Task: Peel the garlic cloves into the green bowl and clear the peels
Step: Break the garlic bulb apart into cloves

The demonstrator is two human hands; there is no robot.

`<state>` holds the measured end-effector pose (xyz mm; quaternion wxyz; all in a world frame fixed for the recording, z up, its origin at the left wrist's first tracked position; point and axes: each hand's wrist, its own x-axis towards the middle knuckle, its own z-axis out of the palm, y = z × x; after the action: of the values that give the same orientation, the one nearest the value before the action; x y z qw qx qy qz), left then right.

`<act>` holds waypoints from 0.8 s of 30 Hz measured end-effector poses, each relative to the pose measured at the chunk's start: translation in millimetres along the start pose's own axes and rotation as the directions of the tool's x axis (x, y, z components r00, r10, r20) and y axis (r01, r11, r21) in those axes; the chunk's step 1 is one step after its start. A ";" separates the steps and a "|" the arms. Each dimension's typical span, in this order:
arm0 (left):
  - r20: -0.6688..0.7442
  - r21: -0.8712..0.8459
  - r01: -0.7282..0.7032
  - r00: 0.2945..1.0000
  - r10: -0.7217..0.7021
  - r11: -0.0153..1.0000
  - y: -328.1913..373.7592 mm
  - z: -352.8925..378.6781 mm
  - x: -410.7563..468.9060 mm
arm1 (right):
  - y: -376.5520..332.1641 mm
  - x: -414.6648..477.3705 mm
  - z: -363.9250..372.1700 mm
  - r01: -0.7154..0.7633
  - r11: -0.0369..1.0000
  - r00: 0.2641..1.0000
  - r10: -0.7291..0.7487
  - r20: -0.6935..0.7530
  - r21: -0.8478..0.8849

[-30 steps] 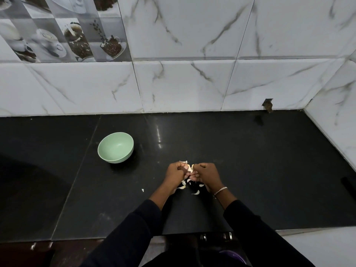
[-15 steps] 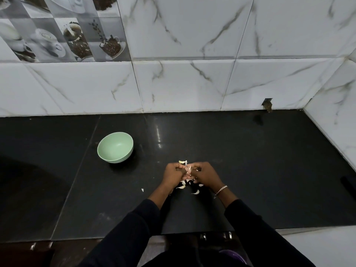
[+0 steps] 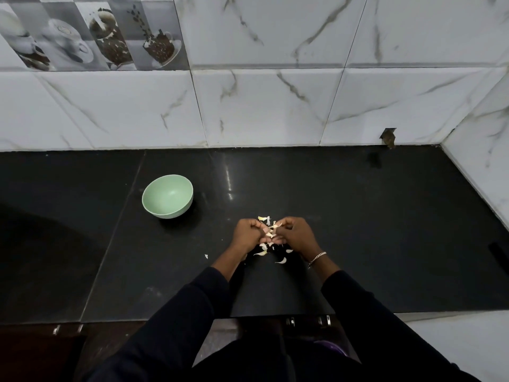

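My left hand point(image 3: 247, 232) and my right hand point(image 3: 296, 233) meet over the black counter, fingertips pinched together on a pale garlic clove point(image 3: 270, 230) held between them. Loose garlic peels point(image 3: 281, 261) lie scattered on the counter under and just in front of my hands, with one more peel point(image 3: 263, 218) beyond my fingers. The green bowl point(image 3: 167, 196) stands to the left and farther back, apart from my hands, and its inside looks empty.
The black counter point(image 3: 385, 230) ends at a marble-tiled wall behind and on the right. A tiny peel fragment point(image 3: 206, 256) lies left of my left wrist. The counter's front edge point(image 3: 275, 317) runs just below my forearms. A bracelet point(image 3: 316, 256) is on my right wrist.
My hands have stayed in the same spot; my fingers have shifted slightly on the clove, and the peels on the counter look unchanged.
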<state>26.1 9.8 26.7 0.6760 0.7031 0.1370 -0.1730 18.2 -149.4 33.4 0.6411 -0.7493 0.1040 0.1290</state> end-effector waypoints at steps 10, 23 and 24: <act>-0.091 0.240 -0.036 0.994 0.060 0.970 -9.4 -1.8 -0.1 | 9.9 -3.5 -2.8 -0.089 0.996 0.995 0.088 -0.046 -0.029; -0.170 0.349 -0.136 0.964 0.206 0.927 -2.6 3.4 -8.1 | 12.2 -2.5 -7.5 -0.055 0.989 0.997 0.046 -0.066 -0.137; -0.170 0.355 -0.150 0.960 0.221 0.923 -2.9 3.9 -7.9 | 11.9 -2.1 -7.8 -0.068 0.991 0.996 0.061 -0.058 -0.117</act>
<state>17.5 6.3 27.4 0.5405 0.8327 0.1073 -0.0546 12.8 -159.0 24.0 0.5879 -0.7856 0.1378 0.1352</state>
